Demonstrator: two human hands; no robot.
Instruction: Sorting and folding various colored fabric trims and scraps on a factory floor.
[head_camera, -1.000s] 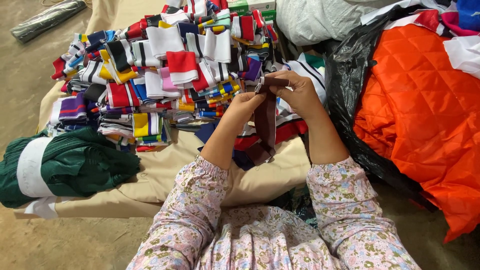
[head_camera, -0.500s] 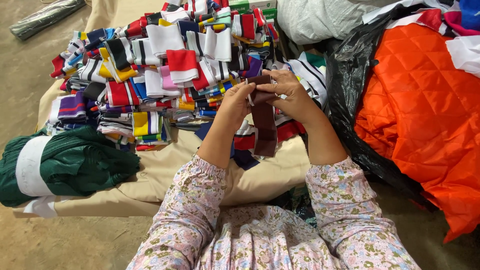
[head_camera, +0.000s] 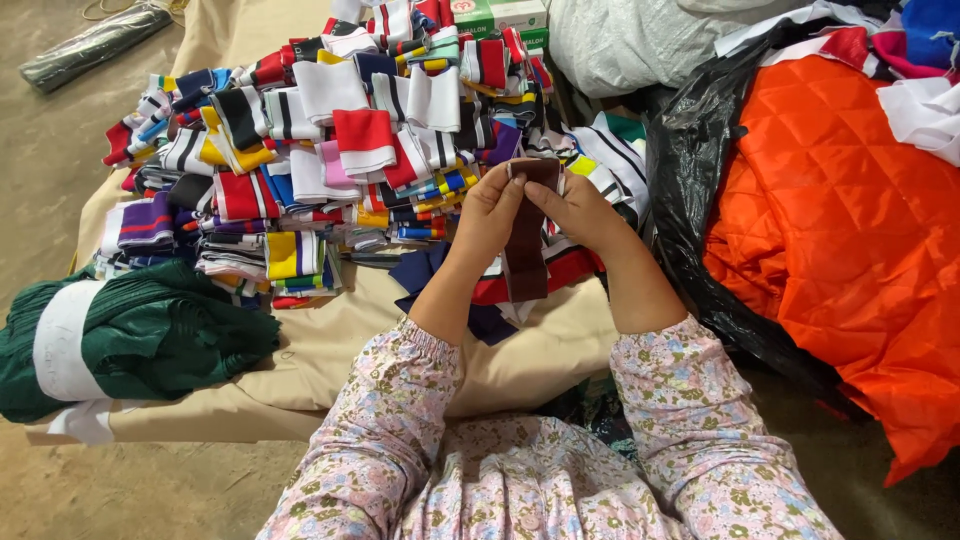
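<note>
Looking down past the floral sleeves (head_camera: 560, 470), the lap fills the bottom edge and the person's body is cut off there. Both forearms rise to the middle, and the hands meet over a dark maroon strip (head_camera: 526, 240) of ribbed knit fabric. That strip hangs straight down between the wrists, narrow and long, plain in colour, its lower end dangling over navy and red pieces below. Its top edge sits right at the fingertips; whether it is folded double there is hard to make out. Left hand (head_camera: 490, 212) pinches the strip's upper left edge, fingers closed on the cloth. Right hand (head_camera: 578, 208) does the same from the other side, thumb pressed on the front near the top, fingers curled behind and mostly hidden by the back of the hand. So the strip is held up in the air between both hands, above the cloth-covered surface (head_camera: 330, 340), not lying on it.

Off to the left, a dark green bundle (head_camera: 150, 340) with a white band lies on the beige cover, its far left end cut by the frame. Beyond the hands spreads a big heap of knit pieces (head_camera: 320, 140), striped red, white, yellow, blue, purple and black, many overlapping so single ones are hard to separate. To the right, a black plastic bag (head_camera: 700, 200) lies against an orange quilted fabric (head_camera: 840, 230), which runs out of frame. A green box (head_camera: 500, 14) peeks in at the very top, mostly cropped.
</note>
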